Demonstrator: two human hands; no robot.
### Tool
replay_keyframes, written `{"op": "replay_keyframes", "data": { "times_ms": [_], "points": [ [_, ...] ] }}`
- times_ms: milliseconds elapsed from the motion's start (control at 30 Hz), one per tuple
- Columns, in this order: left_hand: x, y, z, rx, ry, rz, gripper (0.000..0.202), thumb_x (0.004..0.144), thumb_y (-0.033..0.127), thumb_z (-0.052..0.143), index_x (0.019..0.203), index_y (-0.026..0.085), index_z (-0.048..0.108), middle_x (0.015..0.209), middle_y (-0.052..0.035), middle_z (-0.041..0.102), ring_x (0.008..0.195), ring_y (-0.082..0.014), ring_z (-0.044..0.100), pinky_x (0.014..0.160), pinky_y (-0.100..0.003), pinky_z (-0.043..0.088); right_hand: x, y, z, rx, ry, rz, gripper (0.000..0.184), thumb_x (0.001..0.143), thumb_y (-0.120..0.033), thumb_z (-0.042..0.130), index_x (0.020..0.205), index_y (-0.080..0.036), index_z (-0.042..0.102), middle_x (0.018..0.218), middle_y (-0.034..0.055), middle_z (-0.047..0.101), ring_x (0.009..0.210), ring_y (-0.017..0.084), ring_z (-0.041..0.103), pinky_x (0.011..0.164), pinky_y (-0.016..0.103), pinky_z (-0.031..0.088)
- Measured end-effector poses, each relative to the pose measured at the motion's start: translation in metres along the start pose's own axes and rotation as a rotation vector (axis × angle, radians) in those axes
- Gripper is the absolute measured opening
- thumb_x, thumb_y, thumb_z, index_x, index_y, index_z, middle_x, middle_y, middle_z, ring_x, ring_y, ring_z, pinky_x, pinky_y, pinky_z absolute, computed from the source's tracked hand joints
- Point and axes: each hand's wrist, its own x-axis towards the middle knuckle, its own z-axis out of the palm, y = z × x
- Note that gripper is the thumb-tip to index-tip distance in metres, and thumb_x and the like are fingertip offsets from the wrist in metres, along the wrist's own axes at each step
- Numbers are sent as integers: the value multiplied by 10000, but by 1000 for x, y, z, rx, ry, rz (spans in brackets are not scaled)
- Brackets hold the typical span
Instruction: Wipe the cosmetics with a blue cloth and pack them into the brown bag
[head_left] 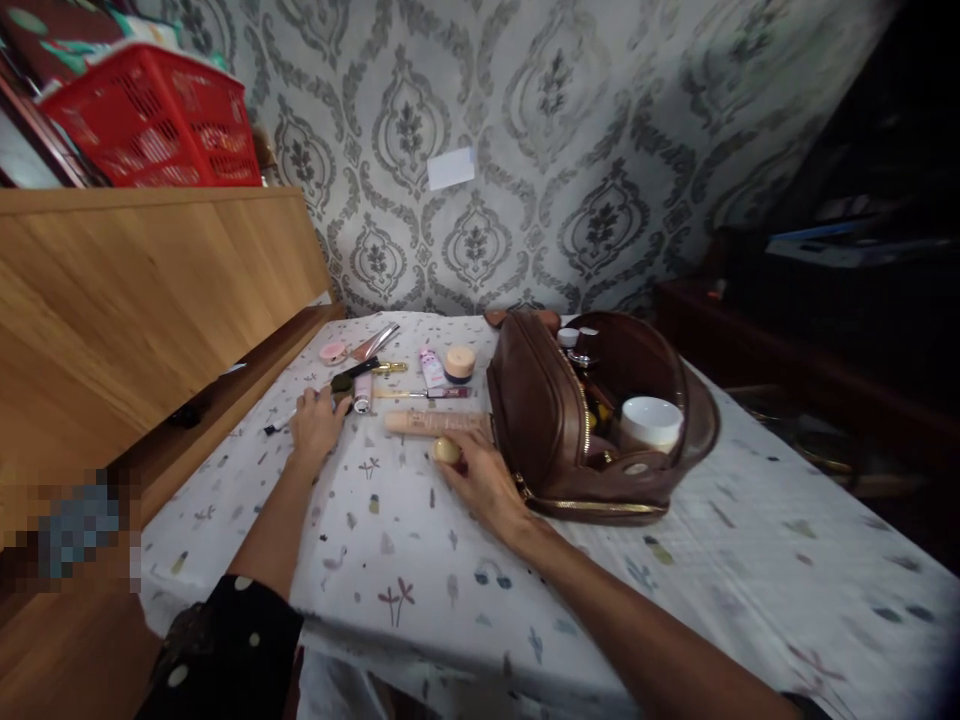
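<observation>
My left hand (319, 422) rests on the left side of the cloth, fingers apart, beside a dark rounded tuft-like item (343, 382). A thin stick with a dark tip (271, 430) lies by its outer side. Close by are a small pink tube (363, 392) and a black and gold stick (388, 367). In my right hand (484, 485) a small, round, yellowish-beige item (447, 451) is gripped between thumb and fingers. Just behind it lies a long beige squeeze tube (427, 423), partly covered by the fingers. A brown cosmetic bag (536, 400) stands unzipped right of that hand.
In the bag are a white-lidded jar (651, 422) and several bottles. Behind my hands lie a beige jar (459, 363), a pink-white tube (431, 368), a lip gloss tube (448, 393) and a pink compact (333, 352). A wooden cabinet (150, 300) borders the left.
</observation>
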Motion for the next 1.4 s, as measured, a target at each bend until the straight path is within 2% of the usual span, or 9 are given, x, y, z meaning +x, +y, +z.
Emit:
{"op": "replay_keyframes", "data": {
  "times_ms": [267,400,500,633,733,867,1133,1267,1400],
  "points": [
    [-1,5,1,60,-92,-1,470,910,467,484,1183,111,626,1207,-228,539,1167,-394,489,851,-472,486,1,-1,-1,-2,-11,-2,325,819,-120,582,1134,-181,631,1023,79,589,873,188,565,830,336,484],
    [0,2,-5,-168,2,-51,471,862,497,545,1120,112,626,1182,-199,563,1117,-378,535,862,-471,476,1,-2,-2,-2,-27,17,374,807,-79,556,1164,-178,613,1035,76,570,763,152,541,786,319,488],
    [-2,7,-12,-391,73,-16,453,859,522,533,1087,143,629,1062,-117,631,998,-289,596,867,-398,476,1,-3,-1,29,-13,27,336,824,-111,568,1153,-166,605,1087,86,552,734,135,535,761,313,498],
    [-19,35,-22,-932,-134,110,467,842,577,555,1045,167,651,807,-27,658,792,-196,622,733,-281,495,0,-6,-2,100,63,-37,330,843,-212,631,1170,-181,603,1074,83,569,849,172,567,821,343,504],
    [-43,65,-27,-1202,-307,233,421,829,563,607,1019,194,682,953,-55,704,918,-204,644,827,-278,509,0,-9,-6,206,87,-70,422,854,-303,658,1252,-193,569,1115,98,616,918,201,592,858,377,503],
    [-67,92,-32,-1263,-479,429,391,915,522,507,1078,215,687,1096,-79,702,1080,-217,627,1022,-343,465,0,-14,-9,335,58,-55,452,864,-376,647,1264,-182,570,1120,103,664,941,214,627,858,379,513],
    [-72,89,-32,-1126,-345,499,346,942,485,465,1063,238,674,989,-64,700,956,-203,657,912,-348,514,3,-12,-3,419,66,-24,492,777,-353,727,1228,-201,605,1193,93,667,1030,228,626,875,380,510],
    [-76,86,-32,-1032,-87,440,326,965,439,409,1087,245,641,1020,-72,686,978,-213,643,927,-373,494,3,-13,-2,388,90,32,487,760,-303,700,1218,-183,585,1093,78,682,889,192,628,789,343,516],
    [-81,89,-36,-933,-14,668,363,971,421,380,1138,206,619,1075,-108,658,1023,-235,593,965,-406,463,0,-18,-4,418,45,57,328,752,-292,662,1050,-174,592,897,25,669,780,161,611,710,292,503]
  ]
}}
